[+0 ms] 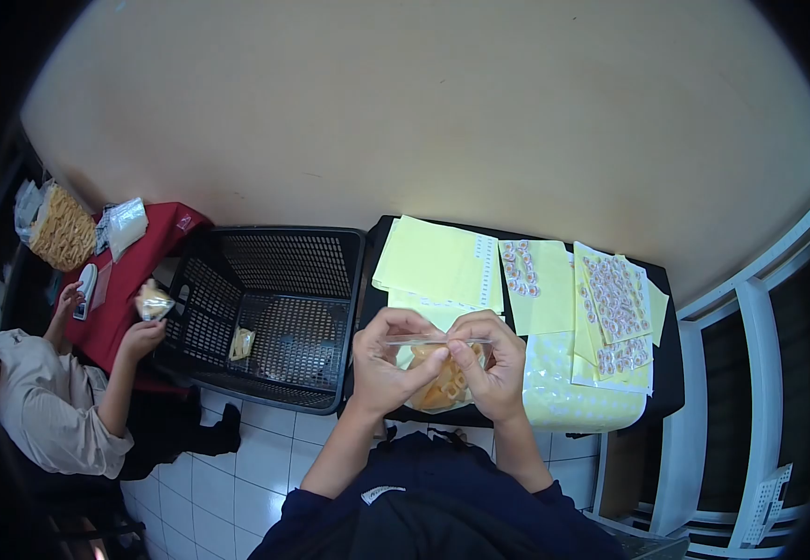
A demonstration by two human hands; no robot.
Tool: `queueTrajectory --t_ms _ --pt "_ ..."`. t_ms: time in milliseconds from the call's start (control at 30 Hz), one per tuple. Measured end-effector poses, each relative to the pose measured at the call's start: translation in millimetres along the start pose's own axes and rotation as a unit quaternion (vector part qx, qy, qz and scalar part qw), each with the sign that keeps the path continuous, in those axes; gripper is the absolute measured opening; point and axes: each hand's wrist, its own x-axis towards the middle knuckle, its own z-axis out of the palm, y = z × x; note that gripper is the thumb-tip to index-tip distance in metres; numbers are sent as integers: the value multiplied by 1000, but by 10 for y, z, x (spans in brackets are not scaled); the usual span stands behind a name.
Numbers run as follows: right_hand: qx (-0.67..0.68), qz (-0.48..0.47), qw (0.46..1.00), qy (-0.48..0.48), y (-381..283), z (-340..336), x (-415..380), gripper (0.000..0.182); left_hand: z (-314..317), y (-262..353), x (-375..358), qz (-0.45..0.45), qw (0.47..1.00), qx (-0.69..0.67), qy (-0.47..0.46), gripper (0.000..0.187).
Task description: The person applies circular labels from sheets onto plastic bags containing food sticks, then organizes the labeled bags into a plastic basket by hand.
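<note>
Between my two hands is a clear plastic bag (439,385) of yellow-orange ring-shaped snacks, held by its top edge in front of my body. My left hand (391,359) pinches the left part of that edge, thumb pointing inward. On the right part, my right hand (487,364) pinches in the same way, its thumb close to the other. Below the fingers the bag hangs with the snacks gathered at its bottom. Behind my hands lie yellow sheets (437,257) on the black-covered table (671,373).
Sticker sheets with round printed labels (615,299) lie at the right. A black plastic basket (274,243) with a small snack bag (242,343) inside stands at left. Beyond it, a co-worker's hand (143,338) holds another bag by a red-covered table (129,299). White metal railing (760,373) stands far right.
</note>
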Motion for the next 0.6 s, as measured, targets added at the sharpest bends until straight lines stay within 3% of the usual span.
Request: queueTrajectory --t_ms 100,233,600 --pt "-10 6 1000 -25 -13 -63 8 5 -56 54 45 -22 999 21 -33 40" --pt "-46 -1 999 -20 -39 -84 5 5 -105 27 93 75 990 106 -50 41" --pt "-88 22 996 -16 -32 -166 25 5 -225 -20 116 51 989 134 -36 48"
